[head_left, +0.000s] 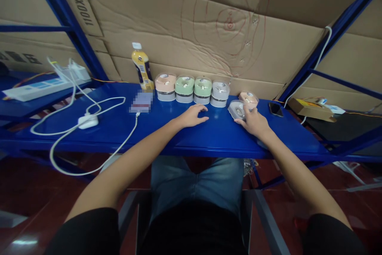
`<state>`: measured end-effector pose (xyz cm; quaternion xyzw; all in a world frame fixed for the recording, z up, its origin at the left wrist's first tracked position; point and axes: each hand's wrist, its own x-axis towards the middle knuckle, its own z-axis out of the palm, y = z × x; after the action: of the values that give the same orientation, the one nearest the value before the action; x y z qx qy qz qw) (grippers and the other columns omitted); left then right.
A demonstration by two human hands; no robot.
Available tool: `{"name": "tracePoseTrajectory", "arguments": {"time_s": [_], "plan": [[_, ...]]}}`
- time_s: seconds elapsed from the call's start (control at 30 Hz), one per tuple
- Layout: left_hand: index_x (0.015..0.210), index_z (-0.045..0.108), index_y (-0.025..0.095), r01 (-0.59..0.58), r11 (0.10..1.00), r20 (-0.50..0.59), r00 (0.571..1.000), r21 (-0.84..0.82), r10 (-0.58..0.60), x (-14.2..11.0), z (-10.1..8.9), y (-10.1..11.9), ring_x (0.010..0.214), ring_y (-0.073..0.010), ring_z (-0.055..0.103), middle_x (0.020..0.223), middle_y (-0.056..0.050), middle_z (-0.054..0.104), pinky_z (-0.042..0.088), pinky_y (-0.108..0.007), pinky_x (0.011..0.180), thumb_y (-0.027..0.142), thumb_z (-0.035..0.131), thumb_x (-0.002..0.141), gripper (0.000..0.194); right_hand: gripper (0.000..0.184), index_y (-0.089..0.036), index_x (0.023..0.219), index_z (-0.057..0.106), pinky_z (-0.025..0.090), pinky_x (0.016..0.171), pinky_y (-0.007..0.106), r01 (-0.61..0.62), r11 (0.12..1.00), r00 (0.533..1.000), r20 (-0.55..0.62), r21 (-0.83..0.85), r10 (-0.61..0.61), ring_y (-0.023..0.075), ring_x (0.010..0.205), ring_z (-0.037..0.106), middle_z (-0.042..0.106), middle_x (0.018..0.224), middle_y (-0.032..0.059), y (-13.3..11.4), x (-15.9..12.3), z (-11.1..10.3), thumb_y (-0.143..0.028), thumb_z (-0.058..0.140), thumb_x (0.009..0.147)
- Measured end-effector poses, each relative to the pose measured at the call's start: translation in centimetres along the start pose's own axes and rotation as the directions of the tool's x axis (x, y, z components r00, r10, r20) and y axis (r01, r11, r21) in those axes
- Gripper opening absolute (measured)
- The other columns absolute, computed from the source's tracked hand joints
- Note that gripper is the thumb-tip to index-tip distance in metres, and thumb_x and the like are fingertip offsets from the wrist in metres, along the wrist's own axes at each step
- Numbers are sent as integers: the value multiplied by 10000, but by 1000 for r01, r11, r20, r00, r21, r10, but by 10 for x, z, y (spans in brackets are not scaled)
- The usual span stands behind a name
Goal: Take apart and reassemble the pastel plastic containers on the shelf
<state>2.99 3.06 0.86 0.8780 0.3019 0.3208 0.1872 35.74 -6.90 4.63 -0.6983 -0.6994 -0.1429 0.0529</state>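
Landmark: two-tier stack with a grey top and clear rounded cover (220,94), right end of the row. Step in hand, as I read it: handling a loose grey pack with a clear, glossy shell (235,107), just right of the landmark on the smooth blue metal bench (221,135). Right hand (257,123) looks pinched on its edges; left hand (191,116) is empty, thumb and fingers apart, left of and nearer than the landmark. Next move calls for an edge grip, I'd say; the shell looks thin and slick. Rounded peach pack (245,96) sits right of the landmark, behind the grey one; can't tell if they touch. Matte corrugated cardboard wall (149,20) behind the landmark.
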Motion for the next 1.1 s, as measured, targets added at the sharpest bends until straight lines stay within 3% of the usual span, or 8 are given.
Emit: {"name": "tracePoseTrajectory", "arguments": {"time_s": [0.2,0.3,0.37,0.53,0.7,0.77,0.97,1.1], "plan": [[1172,740,202,20,1000,28,999,-3,-20,0,-2,3,1192,-333,724,1290,-148,745,585,-553,1123,482,752,925,374,663,-158,1622,502,594,972,546,-57,998,994,92,21,55,453,1231,730,630,1464,334,-10,60,-1,-577,534,1110],[1165,734,204,17,1000,24,1000,-2,-17,0,-2,2,1186,-316,719,1283,-137,737,576,-533,1129,458,755,923,352,473,-107,1556,571,570,1039,554,-64,998,997,36,6,64,436,1277,711,679,1415,320,-14,71,-6,-267,430,1134],[1160,731,197,7,1000,22,1000,-1,-7,0,-1,1,1183,-316,719,1275,-142,733,573,-529,1128,454,752,925,349,472,-69,1485,622,552,1078,555,-80,997,996,-46,13,81,421,1275,707,710,1353,316,-16,74,-9,-126,360,1097],[1166,728,215,8,1000,34,999,19,-9,1,0,-1,1188,-323,713,1274,-133,736,573,-542,1125,471,742,928,350,428,-108,1420,675,534,1110,619,74,990,968,-247,121,-42,454,1288,665,691,1364,295,-32,87,-6,-331,513,1092],[1150,736,204,-2,1000,18,1000,-6,2,0,0,-1,1175,-329,719,1260,-141,730,572,-552,1127,482,747,918,361,948,-140,1660,455,434,1220,723,250,959,914,-360,131,-190,539,1552,452,421,1719,310,-65,118,9,-518,867,895],[1144,736,216,-6,1000,12,1000,-22,6,0,0,-2,1171,-322,719,1255,-130,730,574,-546,1124,472,750,917,343,1015,-145,1664,441,362,1273,747,262,954,916,-347,143,-200,537,1614,378,398,1748,300,-75,128,15,-504,924,847],[1148,739,223,-9,1000,22,1000,-12,9,1,0,-5,1188,-320,719,1261,-124,731,571,-546,1137,482,753,918,348,730,-128,1622,493,349,1295,707,303,944,911,-330,130,-247,481,1594,410,488,1705,264,-77,121,18,-256,743,947],[1121,743,210,10,998,-15,1000,-58,-10,0,1,-3,1172,-327,735,1227,-131,753,585,-569,1127,501,774,904,365,708,-88,1652,449,318,1298,731,297,938,914,-339,181,-224,493,1581,409,496,1689,288,-68,109,5,-216,598,971]]}}
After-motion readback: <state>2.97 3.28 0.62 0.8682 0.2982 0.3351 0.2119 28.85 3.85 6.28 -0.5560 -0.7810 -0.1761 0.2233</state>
